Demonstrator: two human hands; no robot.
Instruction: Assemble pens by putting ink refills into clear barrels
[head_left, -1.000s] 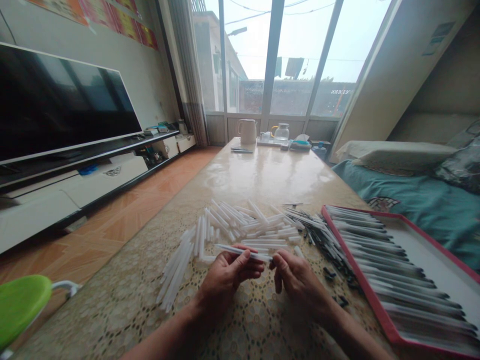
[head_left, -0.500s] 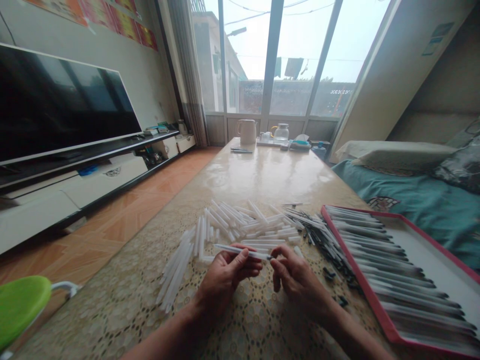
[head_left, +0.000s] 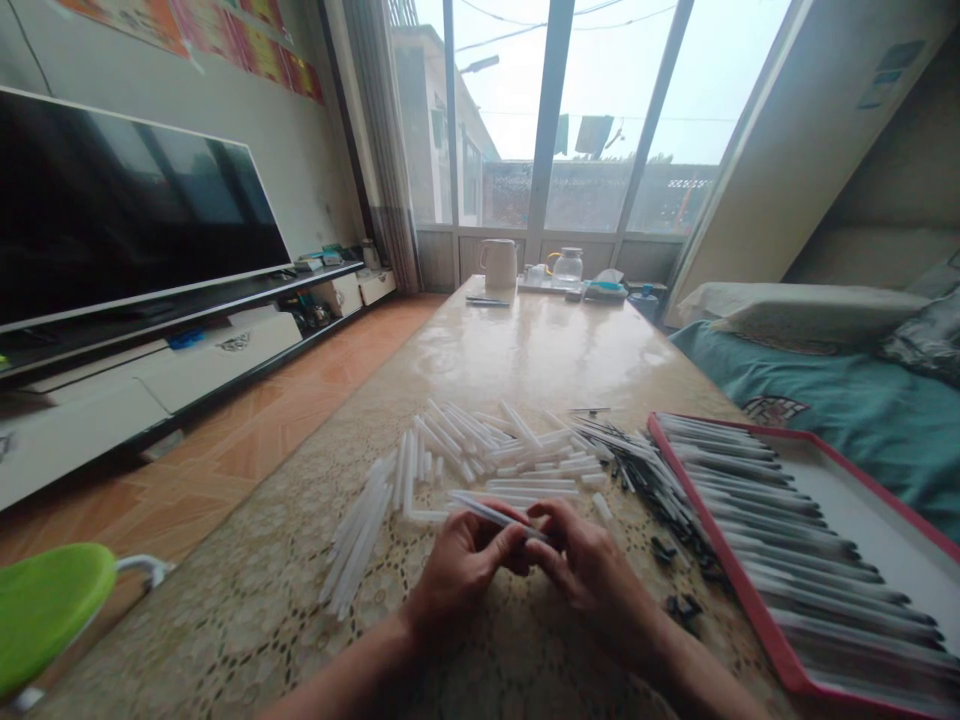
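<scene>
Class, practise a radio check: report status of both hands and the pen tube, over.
Left hand and right hand both gripping one white pen tube, held above table. Loose white tubes lie just beyond; nothing blocking.

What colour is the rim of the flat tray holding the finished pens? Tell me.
Red, seen in the head view: the flat tray's rim.

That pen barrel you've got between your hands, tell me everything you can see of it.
The pen barrel is a slim, straight tube of white, slightly translucent plastic, with a dark line inside that looks like a refill. It lies nearly level, just above the lace-patterned tablecloth, its free end pointing left and a little away. The left hand pinches it at mid-length; the right hand closes over its right end, which is hidden. Whether a tip or cap is fitted there cannot be told. It touches only the fingers.
</scene>
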